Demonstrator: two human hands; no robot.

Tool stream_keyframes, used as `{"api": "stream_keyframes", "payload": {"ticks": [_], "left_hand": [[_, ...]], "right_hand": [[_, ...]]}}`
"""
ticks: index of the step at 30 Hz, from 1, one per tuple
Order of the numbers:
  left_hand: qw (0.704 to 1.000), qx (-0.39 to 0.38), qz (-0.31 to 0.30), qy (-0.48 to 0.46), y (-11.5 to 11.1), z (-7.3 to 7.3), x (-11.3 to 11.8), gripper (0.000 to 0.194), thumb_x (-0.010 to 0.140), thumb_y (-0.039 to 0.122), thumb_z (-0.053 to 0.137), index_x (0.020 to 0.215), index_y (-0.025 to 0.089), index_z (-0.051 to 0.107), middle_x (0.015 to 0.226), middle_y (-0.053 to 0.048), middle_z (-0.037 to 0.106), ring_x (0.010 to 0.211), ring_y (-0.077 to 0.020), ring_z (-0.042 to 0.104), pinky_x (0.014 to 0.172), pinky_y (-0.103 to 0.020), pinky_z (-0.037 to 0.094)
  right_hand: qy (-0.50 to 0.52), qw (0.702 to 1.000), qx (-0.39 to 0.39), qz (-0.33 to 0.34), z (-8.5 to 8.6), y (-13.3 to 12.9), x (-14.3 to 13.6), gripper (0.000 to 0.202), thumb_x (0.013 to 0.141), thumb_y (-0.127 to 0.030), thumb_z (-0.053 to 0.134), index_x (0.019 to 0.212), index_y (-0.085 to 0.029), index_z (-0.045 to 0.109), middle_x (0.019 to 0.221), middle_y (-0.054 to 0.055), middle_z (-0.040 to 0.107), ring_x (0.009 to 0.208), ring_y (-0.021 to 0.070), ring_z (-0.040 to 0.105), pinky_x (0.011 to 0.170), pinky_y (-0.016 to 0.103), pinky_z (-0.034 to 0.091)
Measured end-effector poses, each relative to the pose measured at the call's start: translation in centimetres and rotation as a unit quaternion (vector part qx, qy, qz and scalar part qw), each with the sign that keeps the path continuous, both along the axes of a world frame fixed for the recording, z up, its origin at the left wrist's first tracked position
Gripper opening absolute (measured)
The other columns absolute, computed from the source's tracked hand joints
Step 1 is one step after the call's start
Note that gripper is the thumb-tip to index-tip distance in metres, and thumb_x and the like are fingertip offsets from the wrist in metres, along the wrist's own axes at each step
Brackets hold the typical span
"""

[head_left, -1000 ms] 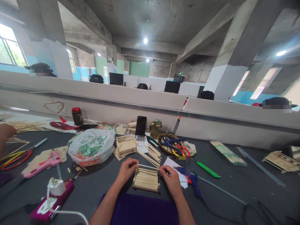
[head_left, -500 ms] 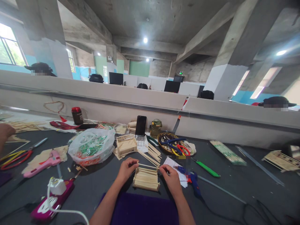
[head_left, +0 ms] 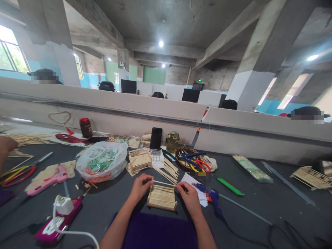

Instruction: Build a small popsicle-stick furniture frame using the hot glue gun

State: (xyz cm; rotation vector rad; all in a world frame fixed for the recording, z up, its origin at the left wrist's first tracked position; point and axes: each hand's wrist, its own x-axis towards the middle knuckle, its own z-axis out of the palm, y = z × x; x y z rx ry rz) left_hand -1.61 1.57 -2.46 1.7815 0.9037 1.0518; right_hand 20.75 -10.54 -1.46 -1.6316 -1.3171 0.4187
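A small frame of glued wooden sticks stands on the dark table in front of me, its near side a row of sticks laid close together. Along its far upper edge runs a single wooden stick. My left hand pinches the left end of that stick between thumb and fingertips. At the right end, my right hand is closed in a pinch, its fingertips against the stick and the frame's corner. Behind the frame lie several loose sticks, beside another stick-built piece.
A plastic bag of green wrappers sits left, near a pink glue gun and a power strip. To the right are a blue glue gun, a green knife and a basket of tools. Another person's hand shows far left.
Almost nothing differs. Both my hands keep their places at the two ends of the stick, and the frame stays put.
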Motion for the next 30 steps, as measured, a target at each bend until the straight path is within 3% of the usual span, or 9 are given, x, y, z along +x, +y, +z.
{"api": "stream_keyframes", "payload": {"ticks": [10,21,30], "left_hand": [[1.000,0.001,-0.002,-0.004,0.11,-0.33,0.06,0.024,0.070,0.034,0.066,0.082,0.015,0.074,0.079,-0.007,0.066,0.070,-0.0170,0.058,0.064,-0.026,0.043],[1.000,-0.005,-0.002,-0.004,-0.06,0.07,0.06,0.024,0.070,0.035,0.066,0.080,0.015,0.074,0.078,-0.007,0.066,0.070,-0.0170,0.058,0.064,-0.025,0.043],[1.000,-0.012,0.004,-0.013,-0.09,0.09,0.06,0.024,0.068,0.035,0.068,0.079,0.015,0.074,0.080,-0.007,0.067,0.071,-0.0175,0.059,0.066,-0.026,0.044]], "right_hand": [[0.013,1.000,-0.017,0.007,0.15,-0.07,-0.09,0.027,0.083,-0.042,0.050,0.078,-0.020,0.066,0.069,0.001,0.065,0.067,0.0177,0.058,0.064,0.024,0.041],[0.020,1.000,0.019,0.008,0.28,0.05,-0.22,0.030,0.081,-0.044,0.052,0.076,-0.019,0.067,0.067,0.002,0.066,0.064,0.0174,0.059,0.062,0.024,0.043],[0.017,1.000,-0.005,0.002,0.26,0.08,-0.34,0.033,0.080,-0.049,0.052,0.080,-0.020,0.067,0.074,0.003,0.068,0.068,0.0189,0.060,0.064,0.026,0.044]]}}
